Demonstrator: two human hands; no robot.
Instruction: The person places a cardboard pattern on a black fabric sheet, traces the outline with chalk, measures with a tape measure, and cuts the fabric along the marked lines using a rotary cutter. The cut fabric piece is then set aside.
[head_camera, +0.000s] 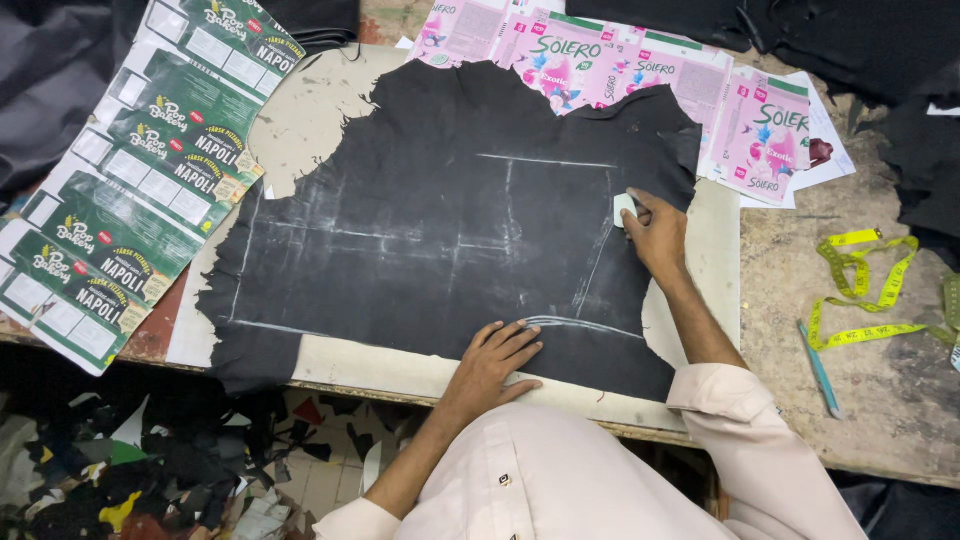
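Note:
A large ragged-edged piece of black leather (440, 210) lies flat on a pale board (300, 120), marked with white chalk lines forming rectangles. My left hand (495, 360) presses flat on the leather's near edge, fingers spread, next to a curved chalk line. My right hand (655, 235) rests on the leather's right side and pinches a small white piece of chalk (624, 207) against the end of a vertical chalk line.
Green printed cardboard sheets (130, 190) lie at the left, pink ones (640, 80) at the back. A yellow tape measure (865, 290) and a blue pen (820, 368) lie on the worn table at right. Black fabric (850, 40) is piled behind; scraps (150, 470) litter the floor.

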